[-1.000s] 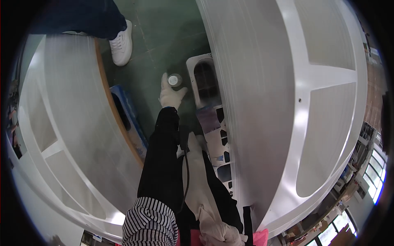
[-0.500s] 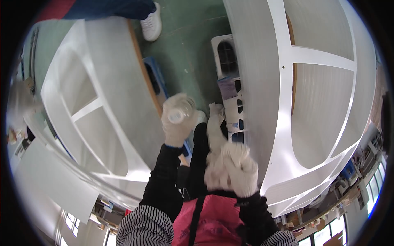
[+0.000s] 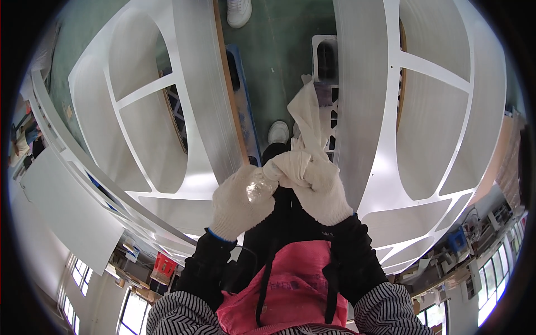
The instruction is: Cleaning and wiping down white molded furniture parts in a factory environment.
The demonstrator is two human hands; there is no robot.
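Note:
My left hand [image 3: 237, 204], in a white knit glove, is closed round a clear plastic bottle [image 3: 260, 190]. The bottle's bottom faces up at me and its neck end points to the right. In my gloved right hand [image 3: 324, 192] is bunched an off-white cloth [image 3: 304, 114], whose long loose end hangs away from me toward the floor. A wad of that cloth presses against the end of the bottle, covering its mouth, so I cannot tell if a cap is on. Both hands meet in front of my pink apron [image 3: 285, 279].
A large white moulded frame [image 3: 148, 89] with openings stands at my left, another such frame [image 3: 435, 72] at my right. Blue crate-like supports [image 3: 243, 100] and white ones [image 3: 324, 44] sit beneath them on the green floor [image 3: 268, 61]. Another person's white shoe [image 3: 239, 12] is ahead.
My left hand has brought the bottle nearer and to the right, against the cloth. My right hand has moved slightly up, the cloth now at the bottle's end. The other person has mostly left the view.

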